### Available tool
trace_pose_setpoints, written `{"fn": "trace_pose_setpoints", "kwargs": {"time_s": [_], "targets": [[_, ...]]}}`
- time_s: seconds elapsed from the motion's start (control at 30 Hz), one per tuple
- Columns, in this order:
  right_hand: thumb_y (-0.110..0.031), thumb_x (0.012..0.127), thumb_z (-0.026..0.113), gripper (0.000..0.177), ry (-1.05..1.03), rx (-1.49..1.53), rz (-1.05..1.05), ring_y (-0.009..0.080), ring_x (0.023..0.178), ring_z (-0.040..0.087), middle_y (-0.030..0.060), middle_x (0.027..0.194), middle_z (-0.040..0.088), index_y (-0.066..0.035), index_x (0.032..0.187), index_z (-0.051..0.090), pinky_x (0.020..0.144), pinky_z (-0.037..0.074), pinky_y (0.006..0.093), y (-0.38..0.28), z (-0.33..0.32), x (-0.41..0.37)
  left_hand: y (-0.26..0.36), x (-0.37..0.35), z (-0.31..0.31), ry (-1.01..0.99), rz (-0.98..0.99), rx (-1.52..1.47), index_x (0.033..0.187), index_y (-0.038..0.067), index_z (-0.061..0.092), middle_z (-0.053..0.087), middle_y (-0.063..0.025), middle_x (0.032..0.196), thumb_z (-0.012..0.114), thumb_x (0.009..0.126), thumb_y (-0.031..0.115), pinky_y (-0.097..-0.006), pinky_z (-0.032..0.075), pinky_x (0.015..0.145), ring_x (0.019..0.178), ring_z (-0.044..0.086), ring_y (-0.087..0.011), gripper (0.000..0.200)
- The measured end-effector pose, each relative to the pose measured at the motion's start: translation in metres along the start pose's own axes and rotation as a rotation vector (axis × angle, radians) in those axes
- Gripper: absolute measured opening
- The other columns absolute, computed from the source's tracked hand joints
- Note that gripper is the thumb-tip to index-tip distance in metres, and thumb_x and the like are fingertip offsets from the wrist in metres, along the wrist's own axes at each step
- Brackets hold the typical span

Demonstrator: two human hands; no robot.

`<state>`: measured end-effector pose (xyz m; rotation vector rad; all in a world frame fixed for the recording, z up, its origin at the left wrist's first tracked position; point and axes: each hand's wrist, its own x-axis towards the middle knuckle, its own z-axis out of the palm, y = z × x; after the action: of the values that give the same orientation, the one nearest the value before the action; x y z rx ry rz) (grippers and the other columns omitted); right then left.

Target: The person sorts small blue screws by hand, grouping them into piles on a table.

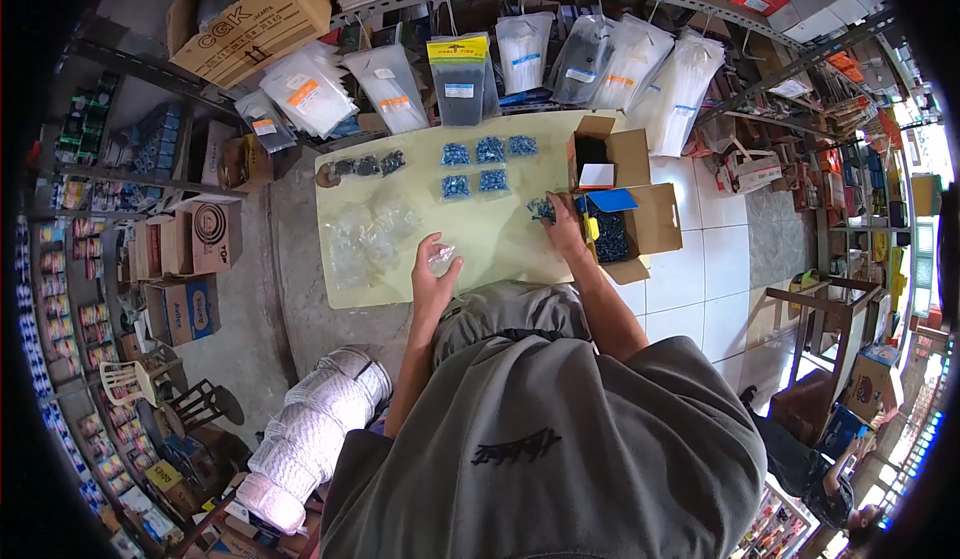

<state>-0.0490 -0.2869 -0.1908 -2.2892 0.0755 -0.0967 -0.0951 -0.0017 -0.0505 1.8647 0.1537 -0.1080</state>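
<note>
Grey cloth shirt (560, 459), left hand (432, 271), fingers curled around clear plastic bag (442, 254), left of brown cardboard box (656, 215), right hand (567, 229) beside it, pinching small blue pieces (541, 210)

The place appears to be a hardware shop. Clear packets (522, 54), beside one yellow-topped packet (460, 89) marked "cable ties", hang from a metal shelf (385, 5) on the far side, with a carton (255, 31) above. Rows of small colourful packages (92, 324) line the left; crowded stock (748, 164) fills the right.
</note>
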Motion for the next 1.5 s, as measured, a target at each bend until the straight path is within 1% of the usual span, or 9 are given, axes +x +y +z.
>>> {"fn": "trace_pose_setpoints", "kwargs": {"time_s": [0.47, 0.63, 0.8, 1.1, 1.13, 1.27, 1.33, 1.37, 1.5], "targets": [[0.004, 0.067, 0.066, 0.078, 0.029, -0.086, 0.049, 0.0407, 0.118, 0.041, 0.024, 0.126, 0.04, 0.002, 0.137, 0.032, 0.102, 0.035, 0.0438, -0.02, -0.012, -0.023, 0.0, -0.003, -0.002, -0.021, 0.005, -0.009, 0.126, 0.007, 0.049, 0.059, -0.0085, 0.103, 0.073, 0.078, 0.007, -0.0328, 0.044, 0.091, 0.101, 0.056, -0.0191, 0.054], [0.007, 0.069, 0.061, 0.072, 0.028, -0.028, 0.037, 0.04, 0.112, 0.047, 0.0221, 0.123, 0.043, 0.0, 0.136, 0.037, 0.09, 0.046, 0.0399, 0.001, 0.002, -0.014, -0.003, -0.003, -0.002, -0.031, 0.011, -0.001, 0.126, 0.007, 0.049, 0.059, -0.0081, 0.102, 0.072, 0.078, 0.007, -0.0329, 0.044, 0.091, 0.1, 0.056, -0.0194, 0.053], [0.001, 0.063, 0.073, 0.093, -0.055, -0.002, -0.014, 0.0399, 0.113, 0.045, 0.0234, 0.131, 0.031, -0.004, 0.143, 0.025, 0.092, 0.046, 0.0402, -0.007, -0.008, -0.014, 0.002, -0.001, 0.0, 0.014, 0.023, -0.015, 0.124, 0.007, 0.051, 0.062, -0.0089, 0.097, 0.073, 0.077, 0.006, -0.0344, 0.044, 0.089, 0.096, 0.058, -0.0214, 0.051], [-0.005, 0.064, 0.081, 0.089, -0.064, -0.036, -0.176, 0.0402, 0.119, 0.041, 0.0228, 0.129, 0.04, -0.004, 0.139, 0.033, 0.101, 0.038, 0.0427, 0.002, -0.003, -0.006, 0.0, -0.003, -0.002, 0.034, 0.051, 0.013, 0.124, 0.007, 0.05, 0.062, -0.009, 0.097, 0.072, 0.077, 0.007, -0.0351, 0.045, 0.089, 0.096, 0.058, -0.022, 0.052], [-0.003, 0.065, 0.08, 0.082, -0.045, -0.064, -0.164, 0.0363, 0.116, 0.046, 0.0196, 0.126, 0.043, -0.006, 0.136, 0.04, 0.096, 0.044, 0.0404, 0.002, -0.004, -0.006, -0.002, -0.003, -0.003, 0.032, 0.046, 0.012, 0.124, 0.007, 0.051, 0.062, -0.009, 0.097, 0.073, 0.077, 0.007, -0.0351, 0.045, 0.089, 0.096, 0.058, -0.022, 0.052], [-0.001, 0.064, 0.08, 0.081, -0.17, 0.096, -0.01, 0.0383, 0.121, 0.043, 0.0204, 0.129, 0.041, -0.007, 0.135, 0.041, 0.102, 0.04, 0.0417, 0.014, 0.0, 0.0, -0.001, -0.004, -0.005, 0.037, 0.039, 0.023, 0.124, 0.008, 0.051, 0.062, -0.0094, 0.097, 0.073, 0.077, 0.007, -0.0355, 0.045, 0.089, 0.097, 0.058, -0.0224, 0.052], [0.001, 0.066, 0.078, 0.075, -0.116, 0.12, -0.054, 0.0291, 0.105, 0.055, 0.0167, 0.124, 0.045, -0.008, 0.133, 0.045, 0.081, 0.054, 0.0314, 0.014, 0.001, -0.002, 0.001, -0.005, -0.005, 0.026, 0.039, 0.022, 0.124, 0.008, 0.051, 0.062, -0.0098, 0.098, 0.073, 0.077, 0.007, -0.0358, 0.045, 0.09, 0.098, 0.059, -0.0227, 0.052], [0.001, 0.066, 0.078, 0.075, -0.118, 0.12, -0.052, 0.0291, 0.105, 0.055, 0.0167, 0.124, 0.045, -0.008, 0.133, 0.045, 0.081, 0.054, 0.0314, 0.014, 0.001, -0.003, 0.003, -0.005, -0.005, 0.025, 0.036, 0.022, 0.124, 0.008, 0.051, 0.062, -0.0098, 0.098, 0.073, 0.077, 0.007, -0.0358, 0.045, 0.09, 0.098, 0.059, -0.0227, 0.052], [-0.002, 0.065, 0.079, 0.078, -0.133, 0.087, -0.064, 0.035, 0.113, 0.048, 0.0181, 0.125, 0.044, -0.009, 0.134, 0.044, 0.093, 0.046, 0.0393, -0.01, -0.014, -0.004, -0.001, -0.005, -0.005, 0.026, 0.054, 0.052, 0.125, 0.008, 0.05, 0.062, -0.0103, 0.099, 0.073, 0.077, 0.008, -0.0361, 0.045, 0.09, 0.098, 0.059, -0.0233, 0.053]]}}
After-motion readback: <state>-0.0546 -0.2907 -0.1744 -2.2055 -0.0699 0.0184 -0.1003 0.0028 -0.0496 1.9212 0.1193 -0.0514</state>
